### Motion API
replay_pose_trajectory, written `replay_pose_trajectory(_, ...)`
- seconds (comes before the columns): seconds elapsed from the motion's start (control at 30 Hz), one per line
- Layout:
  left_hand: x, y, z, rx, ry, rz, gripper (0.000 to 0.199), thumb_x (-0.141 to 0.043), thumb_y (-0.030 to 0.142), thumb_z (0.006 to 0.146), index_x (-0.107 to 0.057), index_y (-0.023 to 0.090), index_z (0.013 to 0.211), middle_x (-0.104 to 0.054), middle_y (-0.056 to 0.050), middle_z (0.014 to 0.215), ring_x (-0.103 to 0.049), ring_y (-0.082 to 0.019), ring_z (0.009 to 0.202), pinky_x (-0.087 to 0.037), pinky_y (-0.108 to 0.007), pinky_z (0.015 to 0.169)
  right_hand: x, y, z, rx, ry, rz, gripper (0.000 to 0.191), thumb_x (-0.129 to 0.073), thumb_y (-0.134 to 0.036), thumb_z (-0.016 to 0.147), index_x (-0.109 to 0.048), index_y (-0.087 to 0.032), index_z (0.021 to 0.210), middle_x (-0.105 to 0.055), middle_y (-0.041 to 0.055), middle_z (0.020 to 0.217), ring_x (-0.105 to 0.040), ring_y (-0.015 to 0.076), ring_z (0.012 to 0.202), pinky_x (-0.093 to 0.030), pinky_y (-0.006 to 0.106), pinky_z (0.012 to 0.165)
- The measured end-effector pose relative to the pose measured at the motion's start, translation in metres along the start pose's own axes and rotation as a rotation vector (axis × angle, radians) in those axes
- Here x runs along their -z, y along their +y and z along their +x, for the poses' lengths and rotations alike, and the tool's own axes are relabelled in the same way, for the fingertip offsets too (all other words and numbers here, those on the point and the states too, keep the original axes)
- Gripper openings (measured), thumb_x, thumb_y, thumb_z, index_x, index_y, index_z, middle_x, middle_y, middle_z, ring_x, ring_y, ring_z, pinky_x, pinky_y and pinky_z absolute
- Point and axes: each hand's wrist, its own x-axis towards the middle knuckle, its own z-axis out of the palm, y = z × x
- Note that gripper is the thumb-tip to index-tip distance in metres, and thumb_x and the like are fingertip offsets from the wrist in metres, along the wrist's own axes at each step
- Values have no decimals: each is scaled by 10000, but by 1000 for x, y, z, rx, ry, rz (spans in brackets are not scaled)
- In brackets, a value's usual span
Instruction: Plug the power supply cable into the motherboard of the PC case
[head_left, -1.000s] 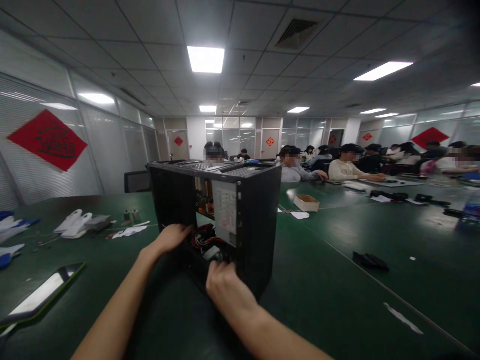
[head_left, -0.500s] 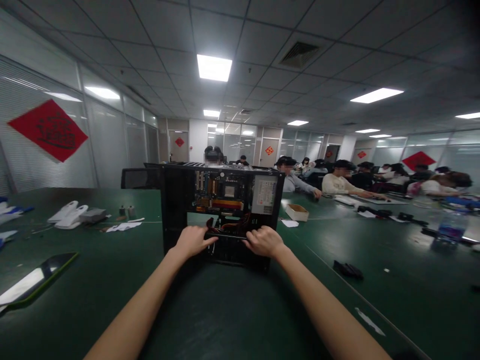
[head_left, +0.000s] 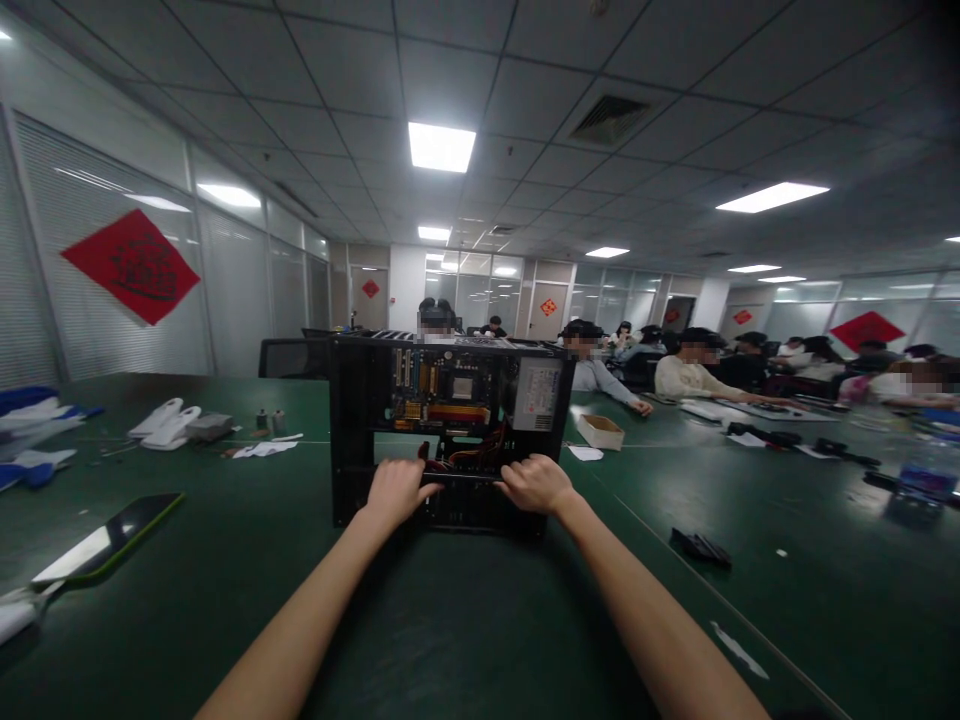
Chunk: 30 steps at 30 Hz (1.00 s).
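A black computer case (head_left: 349, 425) stands upright on the green table in front of me, its open side facing me. Inside it show a motherboard (head_left: 435, 412), a silver power supply (head_left: 535, 397) with a label at the upper right, and loose coloured cables (head_left: 480, 452). A black crossbar (head_left: 469, 478) runs across the lower part of the case. My left hand (head_left: 396, 488) is closed round the bar's left portion, thumb pointing inward. My right hand (head_left: 537, 484) grips the same bar farther right. The fingertips of both hands are partly hidden behind it.
On the left lie a dark tablet-like panel with a green edge (head_left: 124, 535), white objects (head_left: 166, 425) and a grey block (head_left: 210, 427). Rightward are a small open box (head_left: 601, 432), a black item (head_left: 700, 547) and a plastic bottle (head_left: 928, 470). Several people sit around the tables beyond.
The view has turned slightly left, so the surroundings appear shifted right. Both hands keep their hold on the bar, and the case looks little changed.
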Motion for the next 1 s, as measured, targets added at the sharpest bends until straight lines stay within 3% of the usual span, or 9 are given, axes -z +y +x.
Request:
replay_pose_trajectory(0.2, 5, 5, -3, 50, -69, 27, 488, -515, 542, 924, -669, 95, 1047, -721, -194, 1007, -686, -337, 967, -501, -402, 829, -6, -1, -2, 27, 183, 5, 366, -509, -390, 964, -639, -148, 722, -679, 54, 659, -574, 134, 564, -238, 305, 598)
replay_pose_trajectory(0.37, 8, 2, -3, 15, -140, -5, 466, -487, 506, 935, -668, 100, 1077, -719, -198, 1046, -688, -353, 978, -529, -429, 827, -9, -1, -4, 40, 305, -5, 389, -534, -405, 949, -617, -164, 655, -639, 25, 596, -528, 127, 526, -226, 314, 601)
replay_pose_trajectory(0.53, 20, -1, -1, -20, -249, -43, 393, -476, 395, 951, -638, 90, 1138, -704, -202, 1108, -667, -364, 1041, -510, -497, 907, -6, -2, -6, 41, 310, 7, 370, -533, -380, 950, -613, -165, 659, -632, 21, 592, -518, 124, 522, -226, 314, 609)
replay_pose_trajectory(0.63, 30, -2, -2, -37, -365, -65, 325, -497, 236, 920, -606, 97, 1194, -677, -203, 1182, -634, -359, 1124, -481, -508, 969, -1, -5, -9, 51, 318, -6, 377, -515, -368, 964, -609, -168, 658, -623, 20, 591, -521, 127, 525, -233, 320, 616)
replay_pose_trajectory(0.73, 39, -2, -6, -44, -469, -89, 455, -478, 51, 835, -557, 121, 1277, -637, -197, 1266, -602, -345, 1189, -464, -492, 1003, 5, -9, -14, 60, 333, -11, 396, -501, -375, 973, -606, -172, 650, -611, 20, 582, -514, 126, 524, -244, 323, 623)
replay_pose_trajectory(1.0, 53, -5, -18, -21, -533, -133, 551, -492, 31, 781, -565, 169, 1309, -627, -175, 1292, -620, -315, 1159, -504, -388, 941, 19, -16, -21, 81, 337, -3, 406, -499, -382, 975, -604, -175, 641, -597, 15, 567, -487, 122, 513, -249, 320, 620)
